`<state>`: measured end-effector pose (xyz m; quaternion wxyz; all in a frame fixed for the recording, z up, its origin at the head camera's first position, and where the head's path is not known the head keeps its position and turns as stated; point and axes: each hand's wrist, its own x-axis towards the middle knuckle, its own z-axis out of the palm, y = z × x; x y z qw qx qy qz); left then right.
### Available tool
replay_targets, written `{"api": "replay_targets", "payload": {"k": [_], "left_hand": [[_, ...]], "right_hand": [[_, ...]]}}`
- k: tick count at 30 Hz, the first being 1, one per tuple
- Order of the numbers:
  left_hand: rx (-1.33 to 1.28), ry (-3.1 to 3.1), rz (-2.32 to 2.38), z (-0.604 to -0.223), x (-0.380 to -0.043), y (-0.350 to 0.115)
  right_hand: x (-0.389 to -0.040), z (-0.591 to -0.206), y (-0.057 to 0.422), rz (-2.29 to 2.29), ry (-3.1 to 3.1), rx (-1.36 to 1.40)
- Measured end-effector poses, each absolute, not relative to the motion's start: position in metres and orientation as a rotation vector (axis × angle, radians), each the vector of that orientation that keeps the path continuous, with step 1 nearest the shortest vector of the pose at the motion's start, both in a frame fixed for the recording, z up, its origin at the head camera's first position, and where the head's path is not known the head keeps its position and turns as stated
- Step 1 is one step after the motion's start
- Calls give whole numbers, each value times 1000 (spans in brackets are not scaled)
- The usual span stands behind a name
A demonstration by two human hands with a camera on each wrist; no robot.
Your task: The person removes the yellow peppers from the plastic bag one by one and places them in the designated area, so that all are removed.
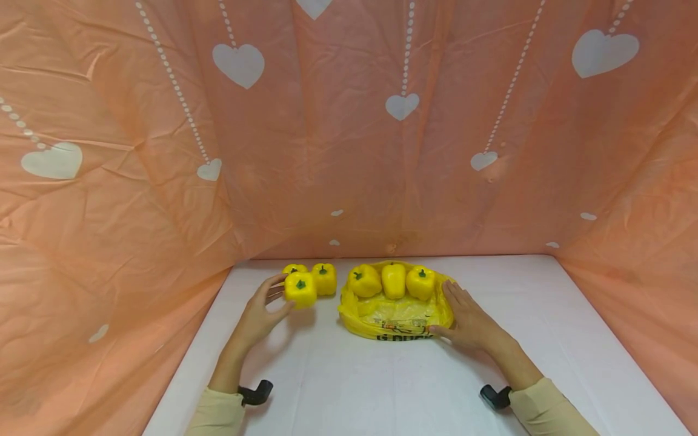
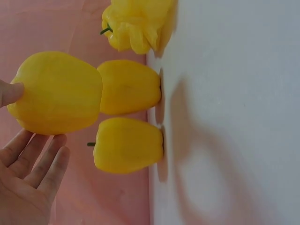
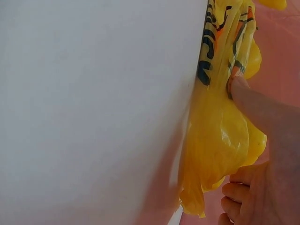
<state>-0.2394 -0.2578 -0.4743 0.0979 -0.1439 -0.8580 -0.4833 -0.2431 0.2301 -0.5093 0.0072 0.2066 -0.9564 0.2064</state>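
My left hand (image 1: 260, 312) holds a yellow bell pepper (image 2: 56, 93) above the white table, its thumb on one side and fingertips on the other. Behind it, two more yellow bell peppers stand on the table, one of them a whole pepper (image 1: 324, 279) and the other a partly covered pepper (image 1: 294, 268). To the right sits a yellow plastic bag (image 1: 361, 324), its mouth spread wide, with three peppers in a row along its far side. My right hand (image 1: 470, 321) grips the bag's right end, thumb at the near rim and fingers around the side.
The white table (image 1: 349, 387) ends at a peach-coloured curtain (image 1: 349, 169) with white hearts, which rises behind it and on both sides. Black wrist straps (image 1: 256, 393) sit at both sleeve cuffs. Dark lettering marks the front of the bag.
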Motion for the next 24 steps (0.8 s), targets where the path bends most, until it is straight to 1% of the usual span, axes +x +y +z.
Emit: {"api": "replay_targets", "payload": {"k": [24], "left_hand": [[-352,-2520,-1390,-466,-237,-292]], "right_hand": [[-244,-510,231,661,-3014,629]]}}
